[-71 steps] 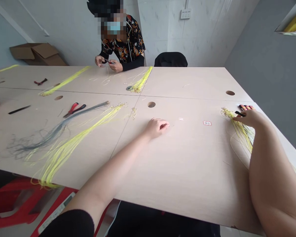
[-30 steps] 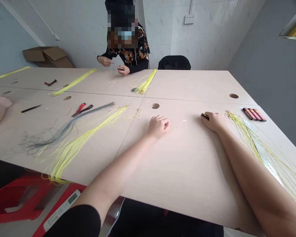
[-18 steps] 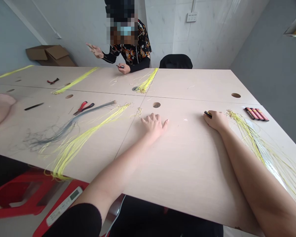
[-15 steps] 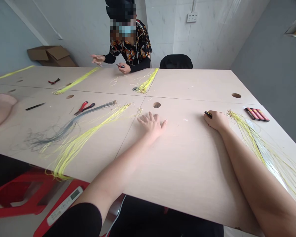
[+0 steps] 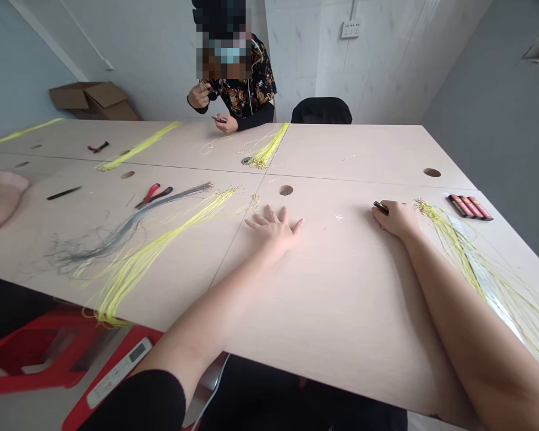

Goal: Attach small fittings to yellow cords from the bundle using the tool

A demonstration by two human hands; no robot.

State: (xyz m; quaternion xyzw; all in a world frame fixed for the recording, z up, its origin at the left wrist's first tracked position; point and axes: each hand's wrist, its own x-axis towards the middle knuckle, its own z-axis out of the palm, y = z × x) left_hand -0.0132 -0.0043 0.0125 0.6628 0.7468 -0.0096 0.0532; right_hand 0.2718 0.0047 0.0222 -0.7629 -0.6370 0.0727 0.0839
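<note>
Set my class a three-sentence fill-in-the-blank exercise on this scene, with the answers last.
While the right hand holds a small dark object, the left hand rests on the ____.
Grey strands lie between the nearer pliers and a bundle coloured ____.
The remote control rests on a surface coloured ____.
Missing words: table; yellow; red.

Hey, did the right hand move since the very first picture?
Yes, leftward. The right hand was right of the rightmost table hole; now it's left of it.

Bare counter point(image 5: 341, 281) lies open between the forearms; rightward, yellow strands point(image 5: 458, 251) (loosely fanned) block passage.
</note>
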